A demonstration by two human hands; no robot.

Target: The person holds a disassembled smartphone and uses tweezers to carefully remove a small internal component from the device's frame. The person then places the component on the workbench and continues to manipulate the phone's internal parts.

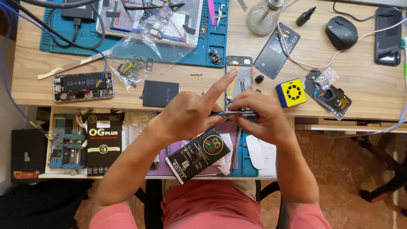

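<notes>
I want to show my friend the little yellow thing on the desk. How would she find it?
Start at the wooden desk and find the person's right hand. Just right of that hand, near the desk's front edge, sits the small yellow block. It is the only bright yellow thing there: square, with blue sides and a round black grille on top, beside a black phone back cover.

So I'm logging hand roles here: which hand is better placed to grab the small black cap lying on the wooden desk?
Right hand, probably. The small black cap lies just beyond it, while the left hand sits farther left, its forefinger stretched over the thin phone both hands grip.
</notes>
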